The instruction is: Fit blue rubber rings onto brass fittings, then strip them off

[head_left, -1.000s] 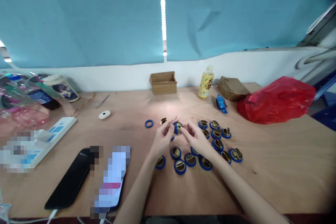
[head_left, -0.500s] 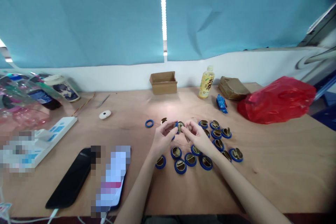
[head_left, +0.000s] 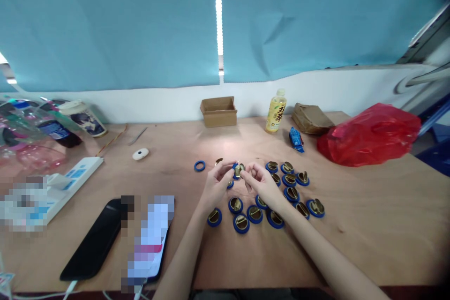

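Note:
In the head view my left hand pinches the edge of a blue ring with a gold-coloured round metal piece in it. The thumb and fingers of my right hand close on the right side of the same piece, so both hands grip it just above the table. Part of it is hidden behind the fingers. Several similar blue rings with gold metal pieces lie around and under my hands, each with a bar across its middle. A bare blue ring rests to the left.
Behind the hands stand a small cardboard box and a yellow drink bottle. A blue packet, a brown paper package and a red plastic bag are at right. Leftward lie two phones and a power strip.
The held piece has tilted and shifted slightly left, showing more of its gold side. My right fingers have moved a little left with it. The items on the table stay put.

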`<action>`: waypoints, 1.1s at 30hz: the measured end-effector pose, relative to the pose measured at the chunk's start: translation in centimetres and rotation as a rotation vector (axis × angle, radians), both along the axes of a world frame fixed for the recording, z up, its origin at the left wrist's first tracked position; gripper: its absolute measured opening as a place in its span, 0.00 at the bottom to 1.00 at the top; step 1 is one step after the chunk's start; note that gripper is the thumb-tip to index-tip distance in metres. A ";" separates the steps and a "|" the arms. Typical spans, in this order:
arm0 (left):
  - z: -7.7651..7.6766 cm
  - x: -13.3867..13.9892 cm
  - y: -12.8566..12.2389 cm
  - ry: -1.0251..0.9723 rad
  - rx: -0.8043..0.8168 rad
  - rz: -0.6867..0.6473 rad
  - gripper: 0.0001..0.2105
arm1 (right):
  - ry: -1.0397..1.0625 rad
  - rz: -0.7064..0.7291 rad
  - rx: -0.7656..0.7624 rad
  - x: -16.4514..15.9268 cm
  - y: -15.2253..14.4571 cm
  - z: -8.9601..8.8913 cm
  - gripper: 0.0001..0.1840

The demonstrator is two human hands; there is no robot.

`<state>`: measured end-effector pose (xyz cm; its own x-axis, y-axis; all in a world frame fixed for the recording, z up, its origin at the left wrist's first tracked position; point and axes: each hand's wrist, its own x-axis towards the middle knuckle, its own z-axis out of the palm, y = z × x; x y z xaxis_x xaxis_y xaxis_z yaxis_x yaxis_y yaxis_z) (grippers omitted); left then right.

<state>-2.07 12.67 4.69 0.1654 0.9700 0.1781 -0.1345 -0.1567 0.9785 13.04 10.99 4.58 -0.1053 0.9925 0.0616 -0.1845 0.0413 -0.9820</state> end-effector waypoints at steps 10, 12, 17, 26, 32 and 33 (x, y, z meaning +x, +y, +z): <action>0.5 0.2 -0.4 -0.063 -0.125 -0.050 0.11 | 0.089 0.033 -0.039 0.2 0.0 0.1 0.25; 0.4 0.2 -0.4 -0.087 -0.164 -0.060 0.12 | 0.095 0.053 -0.047 0.3 0.0 0.3 0.26; -0.1 0.0 -0.3 -0.111 -0.202 -0.067 0.12 | 0.115 0.066 -0.061 0.4 -0.2 0.6 0.26; -0.6 -0.7 0.5 0.049 -0.077 -0.001 0.14 | 0.093 0.008 -0.004 0.8 0.1 0.4 0.24; -2.3 -4.5 2.5 0.420 0.122 0.507 0.17 | 0.024 -0.050 0.029 1.0 0.1 0.7 0.23; -2.6 -5.3 2.9 0.501 0.138 0.554 0.18 | 0.015 -0.046 0.026 0.9 0.1 0.7 0.23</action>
<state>-7.34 15.55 2.08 -0.2464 0.9091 0.3357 0.4552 -0.1972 0.8683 13.96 11.10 5.31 -0.0581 0.9944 0.0889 -0.1963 0.0759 -0.9776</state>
